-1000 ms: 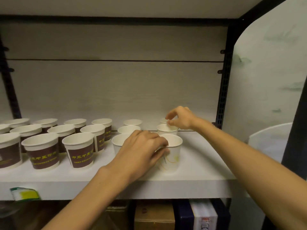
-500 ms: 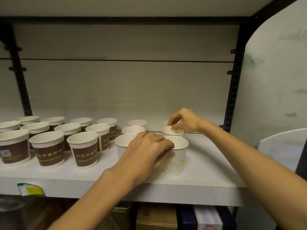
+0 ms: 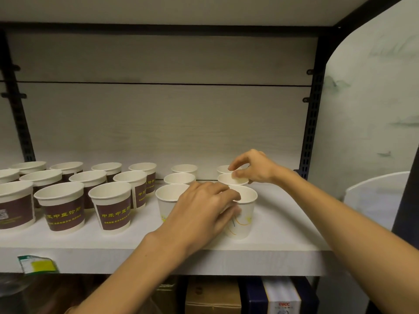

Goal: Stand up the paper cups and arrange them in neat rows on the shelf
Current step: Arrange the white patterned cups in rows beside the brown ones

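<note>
On the white shelf board (image 3: 283,243), brown-banded white paper cups (image 3: 64,206) stand upright in rows, the leftmost cut off by the frame edge. The left hand (image 3: 201,214) curls around the front plain white paper cup (image 3: 243,214), hiding most of its near side. Behind it, the right hand (image 3: 254,166) pinches the rim of the middle white cup (image 3: 226,179); a third cup behind is mostly hidden.

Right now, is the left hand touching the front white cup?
Touching. The head view shows the left hand with fingers curled round the front white cup, fingertips at its rim.
</note>
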Action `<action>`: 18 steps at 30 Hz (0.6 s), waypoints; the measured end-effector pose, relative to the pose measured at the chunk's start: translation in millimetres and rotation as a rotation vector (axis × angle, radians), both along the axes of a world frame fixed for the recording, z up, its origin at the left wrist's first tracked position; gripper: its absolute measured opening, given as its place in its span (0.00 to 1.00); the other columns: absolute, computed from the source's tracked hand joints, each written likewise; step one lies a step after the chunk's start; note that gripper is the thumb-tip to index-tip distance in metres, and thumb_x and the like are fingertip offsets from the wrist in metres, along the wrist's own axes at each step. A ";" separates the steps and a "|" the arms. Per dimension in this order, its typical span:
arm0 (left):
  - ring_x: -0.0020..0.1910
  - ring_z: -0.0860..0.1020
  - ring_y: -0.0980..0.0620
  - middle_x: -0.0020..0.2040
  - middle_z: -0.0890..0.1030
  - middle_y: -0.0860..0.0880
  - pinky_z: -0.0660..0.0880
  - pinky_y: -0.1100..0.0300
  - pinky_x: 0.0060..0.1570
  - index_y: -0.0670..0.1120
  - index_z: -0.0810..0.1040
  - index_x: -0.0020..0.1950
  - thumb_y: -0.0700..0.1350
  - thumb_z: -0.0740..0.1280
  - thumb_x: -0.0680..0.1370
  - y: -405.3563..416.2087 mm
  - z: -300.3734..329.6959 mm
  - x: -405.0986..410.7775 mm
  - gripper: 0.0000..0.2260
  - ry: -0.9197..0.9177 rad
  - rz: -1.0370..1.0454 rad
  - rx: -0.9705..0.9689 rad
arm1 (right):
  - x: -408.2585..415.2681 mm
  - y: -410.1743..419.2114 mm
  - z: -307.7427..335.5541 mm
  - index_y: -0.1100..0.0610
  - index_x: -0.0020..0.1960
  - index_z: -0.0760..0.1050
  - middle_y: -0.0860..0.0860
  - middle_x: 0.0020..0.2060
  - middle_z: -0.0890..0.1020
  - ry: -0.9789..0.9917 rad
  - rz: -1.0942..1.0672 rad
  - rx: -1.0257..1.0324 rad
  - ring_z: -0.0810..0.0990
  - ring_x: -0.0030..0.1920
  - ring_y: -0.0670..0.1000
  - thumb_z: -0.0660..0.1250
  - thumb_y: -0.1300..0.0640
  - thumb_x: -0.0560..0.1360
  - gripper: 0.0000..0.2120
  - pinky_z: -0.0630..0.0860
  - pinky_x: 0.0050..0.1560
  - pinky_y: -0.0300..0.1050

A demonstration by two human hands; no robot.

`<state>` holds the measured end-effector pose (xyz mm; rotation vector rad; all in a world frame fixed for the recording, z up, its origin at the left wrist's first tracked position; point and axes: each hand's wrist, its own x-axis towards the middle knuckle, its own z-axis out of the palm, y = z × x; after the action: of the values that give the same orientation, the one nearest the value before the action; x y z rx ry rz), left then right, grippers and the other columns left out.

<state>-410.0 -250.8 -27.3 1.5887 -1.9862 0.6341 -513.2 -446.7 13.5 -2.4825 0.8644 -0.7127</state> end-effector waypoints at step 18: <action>0.64 0.73 0.54 0.69 0.73 0.51 0.70 0.61 0.63 0.48 0.63 0.74 0.52 0.67 0.75 33.8 -45.2 -39.4 0.29 0.850 0.176 0.190 | -18.2 44.5 -39.1 0.52 0.58 0.73 0.51 0.57 0.77 -0.723 -0.290 0.467 0.76 0.60 0.54 0.59 0.53 0.78 0.10 0.72 0.65 0.52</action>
<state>-449.4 -216.9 -72.5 1.7505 -1.2979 -0.1851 -531.4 -402.2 -25.6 -1.5301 0.9577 -1.2317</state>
